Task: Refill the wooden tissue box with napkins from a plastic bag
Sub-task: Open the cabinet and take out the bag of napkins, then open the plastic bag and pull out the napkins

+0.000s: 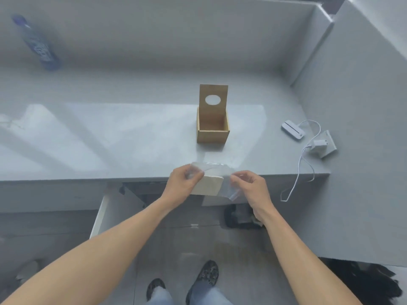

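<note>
Early stage: wooden tissue box [213, 126] stands open and empty on the bench [132, 137]; left hand [184, 183] and right hand [251, 187] both pinch the plastic bag [229, 186], napkins [209, 186] still inside.

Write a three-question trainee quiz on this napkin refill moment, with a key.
1. True or false: the wooden tissue box on the counter stands with its lid raised.
2. What do the left hand and the right hand hold between them?
A. the white charger
B. the plastic bag with the napkins inside
C. the blue bottle
3. Fill in: the lid has a ____ hole.

Key
1. True; the box looks empty inside.
2. B; both hands pinch the bag near its top, at the counter's front edge.
3. Round.
</note>
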